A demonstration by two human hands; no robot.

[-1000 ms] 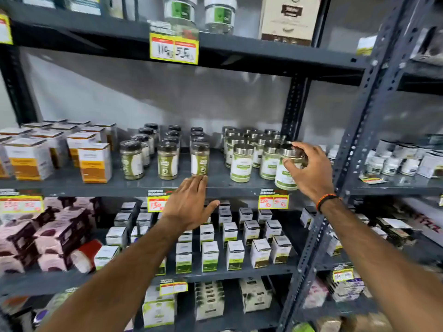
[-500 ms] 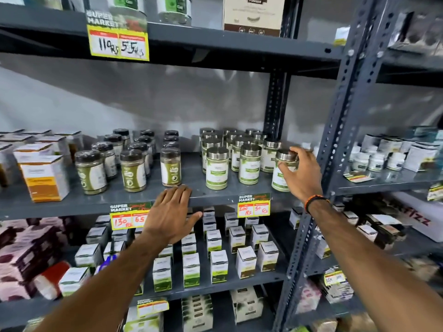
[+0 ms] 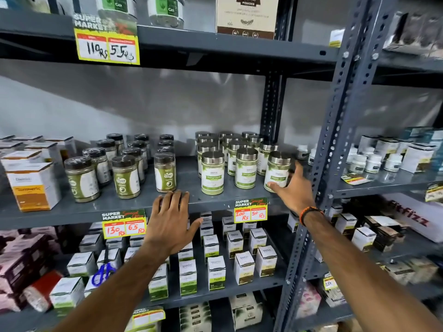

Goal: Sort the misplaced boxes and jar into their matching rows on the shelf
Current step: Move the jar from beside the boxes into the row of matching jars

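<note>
A silver-lidded jar (image 3: 278, 171) with a white and green label stands at the right end of the front row of matching jars (image 3: 213, 173) on the middle shelf (image 3: 72, 214). My right hand (image 3: 293, 190) wraps its lower part, thumb in front and fingers behind. My left hand (image 3: 171, 221) lies flat with spread fingers, its tips resting on the shelf's front edge just below a dark-lidded jar (image 3: 165, 172). Rows of dark-lidded green jars (image 3: 124, 178) stand left of centre. White and orange turmeric boxes (image 3: 33, 185) fill the far left.
A grey perforated upright (image 3: 330, 149) rises just right of my right hand. Small white and green boxes (image 3: 215, 271) fill the shelf below, with blue-handled scissors (image 3: 103, 271) among them. Yellow price tags (image 3: 124, 224) hang on the shelf edges. White tubs (image 3: 374, 161) sit on the neighbouring rack.
My right hand slid from the jar's lid down to its lower side, and the jar now stands in line with its row. My left hand stays on the shelf edge.
</note>
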